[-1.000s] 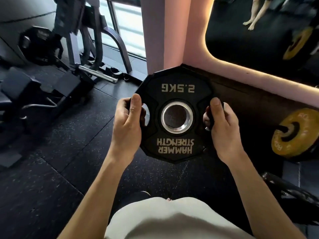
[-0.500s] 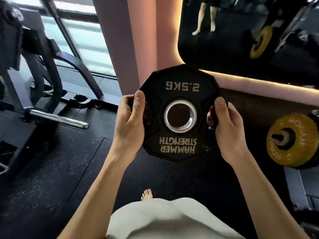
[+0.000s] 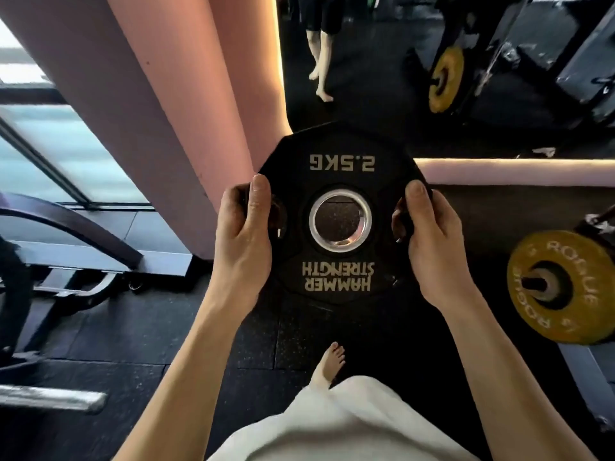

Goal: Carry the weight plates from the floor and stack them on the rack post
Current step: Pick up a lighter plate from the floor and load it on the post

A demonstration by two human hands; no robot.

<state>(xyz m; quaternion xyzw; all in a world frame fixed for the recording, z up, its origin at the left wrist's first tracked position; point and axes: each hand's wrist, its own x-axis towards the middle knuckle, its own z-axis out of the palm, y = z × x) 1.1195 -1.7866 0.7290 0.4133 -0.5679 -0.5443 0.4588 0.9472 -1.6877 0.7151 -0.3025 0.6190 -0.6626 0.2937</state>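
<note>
one black 2.5kg weight plate (image 3: 339, 168), lettering upside-down

- The black plate (image 3: 339, 168), gripped at its side cut-outs by the left hand (image 3: 244, 241) and right hand (image 3: 432, 247), fills the middle of the way forward.
- The pink pillar (image 3: 173, 121) stands just beyond the plate's far-left edge.
- To the right, the yellow plate (image 3: 562, 307) sits on the rack post (image 3: 535, 284), well apart from the right hand, with open air between.
- Open black floor (image 3: 139, 327) lies below the left forearm, up to the machine frame (image 3: 66, 247) at the floor's left edge.
</note>
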